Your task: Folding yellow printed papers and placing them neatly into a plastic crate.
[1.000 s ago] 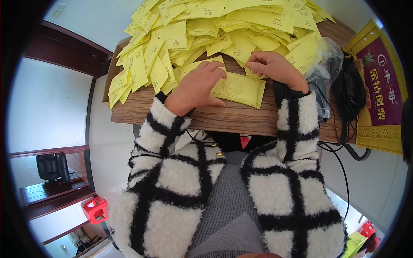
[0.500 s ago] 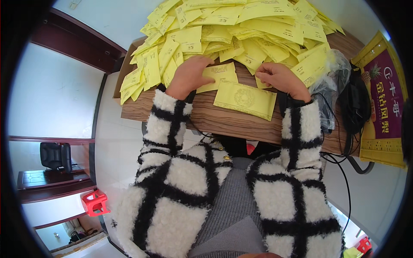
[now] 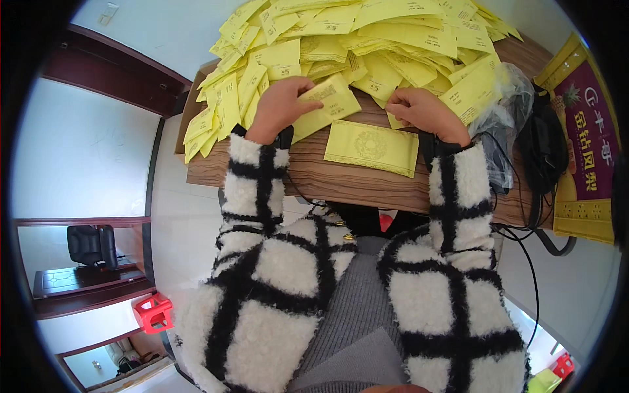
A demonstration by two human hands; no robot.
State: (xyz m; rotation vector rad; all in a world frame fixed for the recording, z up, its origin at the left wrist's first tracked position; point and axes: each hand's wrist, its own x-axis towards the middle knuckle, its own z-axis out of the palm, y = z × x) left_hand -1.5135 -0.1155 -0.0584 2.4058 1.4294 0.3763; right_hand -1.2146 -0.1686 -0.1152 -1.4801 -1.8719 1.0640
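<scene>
A yellow pile (image 3: 400,42) of packets sits on the surface (image 3: 327,177) by a brown box (image 3: 188,114). The left hand (image 3: 278,108) grips one packet (image 3: 333,105), thumb on top. The right hand (image 3: 429,114) curls its fingers; I can't tell if it grips anything. A flat packet (image 3: 371,147) lies just below, between them.

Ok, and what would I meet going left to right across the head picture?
Black office chair, red plastic stool, left hand, lone rectangular yellow packet, crumpled clear plastic bag, yellow box with purple panel.
</scene>
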